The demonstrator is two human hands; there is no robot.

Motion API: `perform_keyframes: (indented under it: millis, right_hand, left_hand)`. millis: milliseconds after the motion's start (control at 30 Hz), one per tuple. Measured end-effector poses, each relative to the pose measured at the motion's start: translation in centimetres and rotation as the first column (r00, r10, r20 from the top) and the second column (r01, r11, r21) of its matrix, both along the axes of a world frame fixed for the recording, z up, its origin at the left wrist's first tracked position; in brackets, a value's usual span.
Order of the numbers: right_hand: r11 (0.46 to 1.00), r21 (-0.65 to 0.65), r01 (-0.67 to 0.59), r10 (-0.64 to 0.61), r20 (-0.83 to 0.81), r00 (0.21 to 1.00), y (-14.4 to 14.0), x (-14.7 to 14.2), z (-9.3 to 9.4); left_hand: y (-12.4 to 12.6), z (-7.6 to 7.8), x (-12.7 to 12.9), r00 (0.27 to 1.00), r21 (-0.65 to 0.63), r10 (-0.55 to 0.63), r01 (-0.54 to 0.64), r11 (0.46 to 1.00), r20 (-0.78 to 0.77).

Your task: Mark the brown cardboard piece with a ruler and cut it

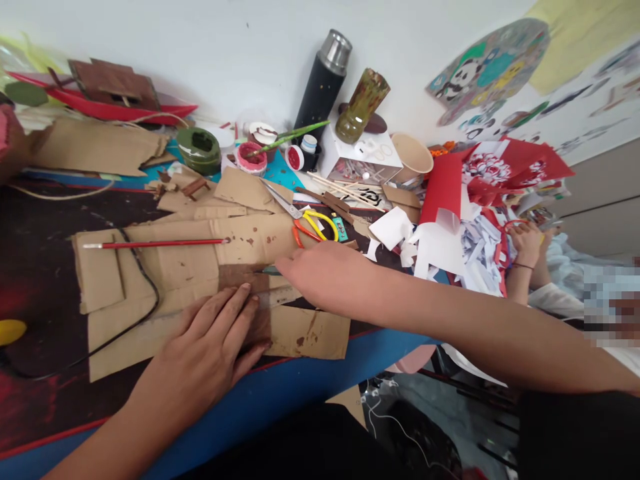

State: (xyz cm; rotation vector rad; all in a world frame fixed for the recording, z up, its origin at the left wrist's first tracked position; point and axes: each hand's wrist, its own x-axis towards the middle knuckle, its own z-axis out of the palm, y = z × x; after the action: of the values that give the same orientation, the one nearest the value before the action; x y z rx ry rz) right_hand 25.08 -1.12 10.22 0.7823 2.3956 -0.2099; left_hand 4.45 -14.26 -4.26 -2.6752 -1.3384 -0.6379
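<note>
My left hand (215,327) lies flat, fingers stretched out, on a dark brown piece of cardboard (260,327). At the upper right of that piece, my right hand (313,270) is closed on what looks like a craft knife (271,270). Only a short grey-green tip of it shows; the rest is hidden in my fist. Under the brown piece lie tan cardboard sheets (165,273) with brown paint spots. A red paintbrush (165,244) rests across them. Just beyond my right hand are scissors (315,223) with yellow and orange handles.
Paint jars (199,150), a black thermos (323,80) and a white box (365,157) line the wall. A red model boat (125,100) stands at far left. A black cord (150,293) crosses the cardboard. Red and white paper (443,193) and another person's hand (525,243) are at right.
</note>
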Motion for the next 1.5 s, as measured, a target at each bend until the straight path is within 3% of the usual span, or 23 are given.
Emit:
perform_keyframes:
  millis: [633, 900, 1067, 1500]
  right_hand:
    - [0.999, -0.014, -0.036, 0.035, -0.038, 0.999, 0.5, -0.6, -1.0]
    - [1.0, -0.017, 0.004, -0.004, -0.024, 1.0, 0.8, 0.4, -0.1]
    - [0.997, 0.052, 0.052, -0.049, -0.062, 0.997, 0.8, 1.0, 0.6]
    - [0.999, -0.005, 0.046, -0.046, -0.023, 0.999, 0.5, 1.0, 0.0]
  left_hand:
    - [0.2, 0.2, 0.1, 0.999, 0.035, -0.026, 0.026, 0.999, -0.022]
    - [0.1, 0.4, 0.1, 0.999, 0.033, -0.015, 0.016, 0.999, -0.035]
    - [0.2, 0.2, 0.1, 1.0, 0.011, -0.017, 0.018, 1.0, -0.026]
    - [0.0, -0.1, 0.0, 1.0, -0.003, -0.004, 0.003, 1.0, -0.016]
